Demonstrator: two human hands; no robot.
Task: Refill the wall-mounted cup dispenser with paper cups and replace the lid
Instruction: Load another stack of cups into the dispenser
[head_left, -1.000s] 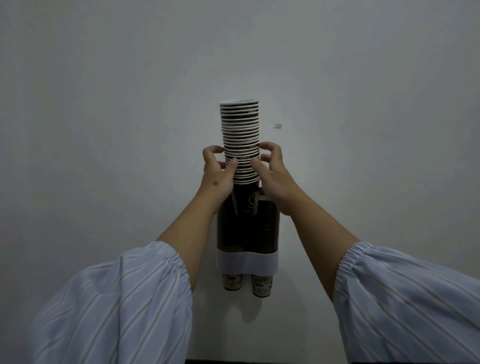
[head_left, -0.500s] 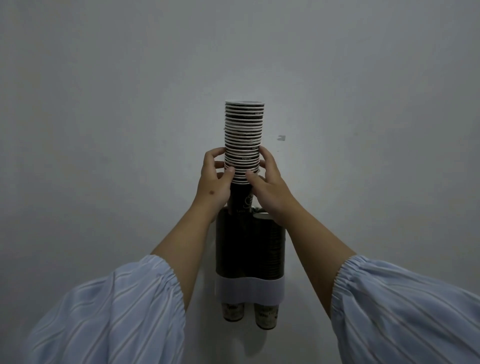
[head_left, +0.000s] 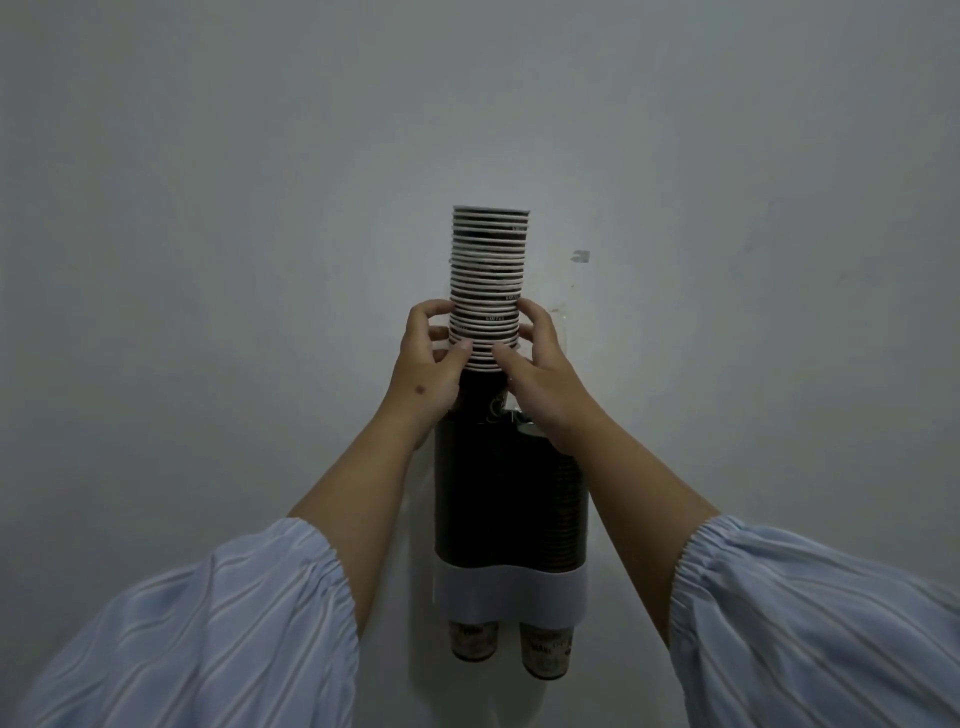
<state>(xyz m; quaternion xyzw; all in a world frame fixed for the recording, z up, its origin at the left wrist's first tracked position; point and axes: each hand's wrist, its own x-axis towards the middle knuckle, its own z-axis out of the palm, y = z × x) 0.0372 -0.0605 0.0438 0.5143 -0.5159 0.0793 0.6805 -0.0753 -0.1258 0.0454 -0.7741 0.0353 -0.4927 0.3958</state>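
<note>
A tall stack of dark paper cups (head_left: 488, 270) with white rims stands upright above the left tube of the wall-mounted cup dispenser (head_left: 511, 499). Its lowest cup dips into the tube's open top. My left hand (head_left: 428, 364) grips the stack's lower part from the left, and my right hand (head_left: 540, 374) grips it from the right. The dispenser is dark and see-through with a white band (head_left: 511, 595) near its bottom. Two cups (head_left: 511, 649) poke out underneath. The right tube looks full of cups. No lid is in view.
A plain grey wall (head_left: 208, 260) fills the view. A small mark or bit of tape (head_left: 581, 255) sits on the wall to the right of the stack. My striped light-blue sleeves (head_left: 208, 639) fill the lower corners.
The view has tilted up, so the dispenser sits lower in the frame. The stack has straightened and sunk slightly toward the left tube, with both hands still gripping it.
</note>
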